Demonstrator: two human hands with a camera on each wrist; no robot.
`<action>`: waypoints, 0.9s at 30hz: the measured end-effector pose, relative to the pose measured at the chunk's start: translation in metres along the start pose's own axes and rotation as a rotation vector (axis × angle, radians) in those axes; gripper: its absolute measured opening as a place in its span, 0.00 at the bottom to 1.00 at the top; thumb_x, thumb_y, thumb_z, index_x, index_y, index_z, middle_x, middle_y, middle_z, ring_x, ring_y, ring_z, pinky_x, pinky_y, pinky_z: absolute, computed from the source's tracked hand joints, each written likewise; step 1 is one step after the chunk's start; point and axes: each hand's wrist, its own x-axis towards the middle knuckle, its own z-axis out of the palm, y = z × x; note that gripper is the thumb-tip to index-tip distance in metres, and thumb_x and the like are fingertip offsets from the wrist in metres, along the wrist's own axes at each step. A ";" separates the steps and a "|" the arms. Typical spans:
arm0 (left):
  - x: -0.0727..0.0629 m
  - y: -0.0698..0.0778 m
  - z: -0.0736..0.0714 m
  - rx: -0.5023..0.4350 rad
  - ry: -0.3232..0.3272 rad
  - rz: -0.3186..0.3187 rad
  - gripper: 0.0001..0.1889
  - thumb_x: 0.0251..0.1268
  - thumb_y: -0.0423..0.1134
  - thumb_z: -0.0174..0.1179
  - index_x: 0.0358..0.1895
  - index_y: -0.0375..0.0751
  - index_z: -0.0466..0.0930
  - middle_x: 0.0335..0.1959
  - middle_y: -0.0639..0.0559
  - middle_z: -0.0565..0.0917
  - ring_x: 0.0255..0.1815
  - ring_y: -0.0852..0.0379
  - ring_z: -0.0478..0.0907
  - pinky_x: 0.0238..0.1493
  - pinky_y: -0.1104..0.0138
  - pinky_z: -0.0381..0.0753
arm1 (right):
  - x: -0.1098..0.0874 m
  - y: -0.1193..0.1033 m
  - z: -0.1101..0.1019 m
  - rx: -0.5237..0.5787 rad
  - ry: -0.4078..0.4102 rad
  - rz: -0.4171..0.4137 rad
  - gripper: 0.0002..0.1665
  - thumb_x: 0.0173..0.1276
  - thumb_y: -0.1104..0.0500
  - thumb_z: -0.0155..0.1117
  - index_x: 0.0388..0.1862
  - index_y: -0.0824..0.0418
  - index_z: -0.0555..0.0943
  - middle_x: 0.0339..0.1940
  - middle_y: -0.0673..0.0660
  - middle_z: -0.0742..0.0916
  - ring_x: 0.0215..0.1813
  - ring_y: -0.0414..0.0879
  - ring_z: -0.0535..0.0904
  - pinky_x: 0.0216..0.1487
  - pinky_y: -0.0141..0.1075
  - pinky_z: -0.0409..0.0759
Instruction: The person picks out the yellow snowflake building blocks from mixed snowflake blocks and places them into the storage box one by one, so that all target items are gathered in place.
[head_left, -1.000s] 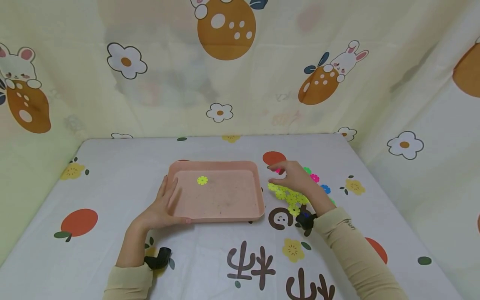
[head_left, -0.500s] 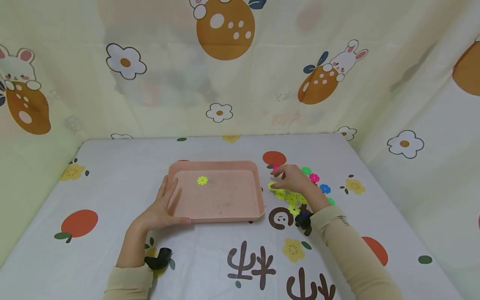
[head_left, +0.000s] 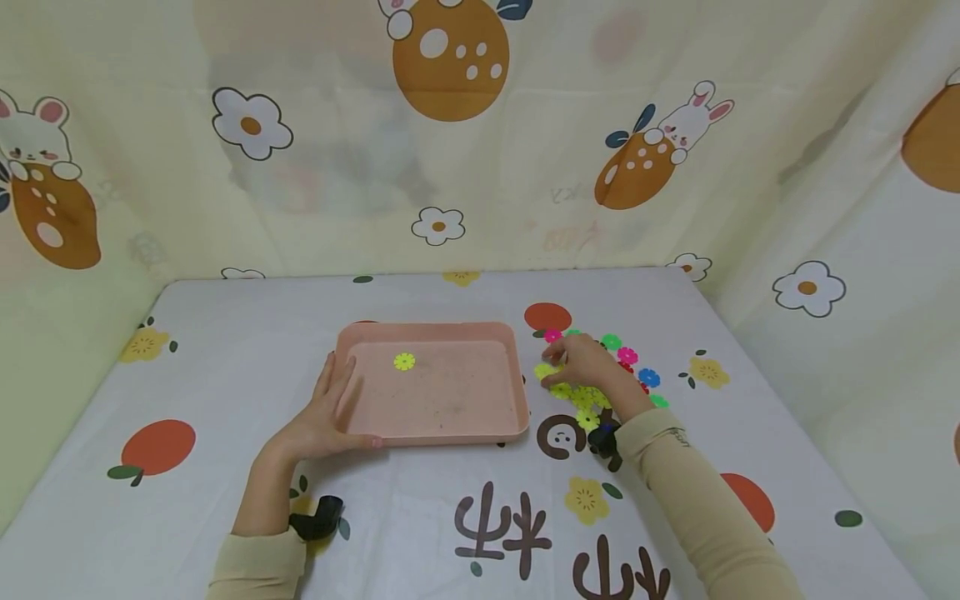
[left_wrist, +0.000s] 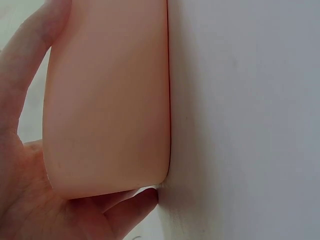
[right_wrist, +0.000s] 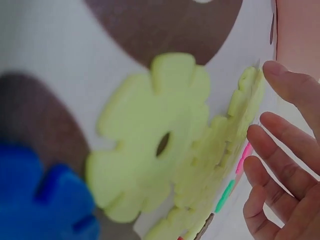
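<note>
A pink rectangular tray [head_left: 442, 392] lies on the table with one yellow flower-shaped piece [head_left: 404, 362] inside. My left hand [head_left: 326, 421] holds its near left corner, with the fingers along the left side and the thumb at the front edge. The left wrist view shows the tray's outer wall [left_wrist: 107, 110] against this hand. My right hand [head_left: 588, 367] is over a heap of yellow flower-shaped pieces [head_left: 585, 396] right of the tray. In the right wrist view its fingers [right_wrist: 280, 160] are loosely bent and apart, and no piece shows between them.
Around the right hand lie loose flower-shaped pieces: pink [head_left: 627, 356], green [head_left: 611, 342] and blue [head_left: 649, 378], with some red partly hidden. A patterned white cloth [head_left: 420, 508] covers the table. Behind it hangs a patterned curtain [head_left: 330, 208].
My right hand has come lower over the yellow pieces, its thumb and fingers bending closer together. The left hand and the tray stay in place.
</note>
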 end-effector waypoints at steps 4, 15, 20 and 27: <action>0.000 0.000 -0.001 -0.001 0.002 0.006 0.66 0.35 0.58 0.73 0.73 0.54 0.30 0.71 0.40 0.25 0.70 0.33 0.32 0.59 0.36 0.51 | 0.001 -0.001 0.000 -0.034 -0.011 -0.005 0.25 0.50 0.53 0.74 0.45 0.64 0.81 0.38 0.57 0.83 0.42 0.51 0.76 0.43 0.41 0.77; 0.000 0.000 -0.002 -0.004 0.004 0.006 0.66 0.35 0.59 0.72 0.73 0.53 0.30 0.71 0.42 0.24 0.70 0.34 0.31 0.59 0.36 0.49 | 0.003 -0.004 0.000 -0.089 -0.006 0.032 0.22 0.50 0.52 0.74 0.41 0.64 0.83 0.38 0.57 0.84 0.43 0.51 0.77 0.45 0.43 0.77; 0.001 -0.001 -0.002 -0.009 0.003 0.009 0.66 0.36 0.58 0.72 0.73 0.54 0.30 0.71 0.42 0.24 0.70 0.34 0.31 0.59 0.36 0.49 | 0.004 -0.004 0.001 -0.120 0.006 0.018 0.20 0.49 0.52 0.74 0.39 0.63 0.83 0.36 0.55 0.84 0.41 0.50 0.77 0.42 0.41 0.78; 0.001 0.000 -0.001 -0.013 -0.004 0.004 0.65 0.36 0.57 0.73 0.73 0.55 0.30 0.71 0.42 0.24 0.70 0.34 0.31 0.59 0.36 0.49 | 0.004 -0.004 0.002 -0.130 -0.007 0.054 0.22 0.50 0.51 0.74 0.40 0.63 0.82 0.36 0.55 0.84 0.40 0.49 0.76 0.43 0.42 0.77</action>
